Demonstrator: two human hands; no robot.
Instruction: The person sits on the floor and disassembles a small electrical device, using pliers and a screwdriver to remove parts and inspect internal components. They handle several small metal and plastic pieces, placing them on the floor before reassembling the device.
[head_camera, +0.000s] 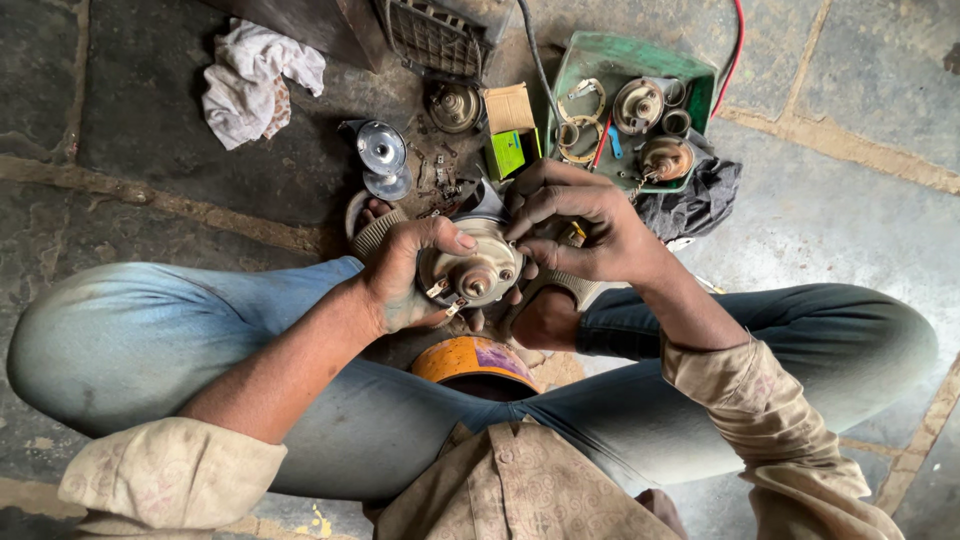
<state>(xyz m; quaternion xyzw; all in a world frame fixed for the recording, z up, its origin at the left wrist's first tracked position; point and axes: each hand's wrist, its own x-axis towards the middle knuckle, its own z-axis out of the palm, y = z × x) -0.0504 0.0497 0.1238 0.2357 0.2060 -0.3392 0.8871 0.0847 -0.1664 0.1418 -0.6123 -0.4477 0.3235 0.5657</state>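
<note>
Horn disc sat dead center of the frame, above my lap. My left hand had its grip wrapped around the left rim, face toward me, and my right hand pinched in narrow at the upper-right edge.

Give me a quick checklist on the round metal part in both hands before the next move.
1. Left hand grips the round metal part at its rim: ok.
2. Right hand fingers on the part's upper edge: ok.
3. What the right fingertips pinch: cannot tell, hidden.
4. Part held above the lap, clear of the orange disc: ok.
5. Spare parts in the green tray within view ahead: ok.
6. Small loose pieces scattered on the stone floor near the feet: not ok.
</note>
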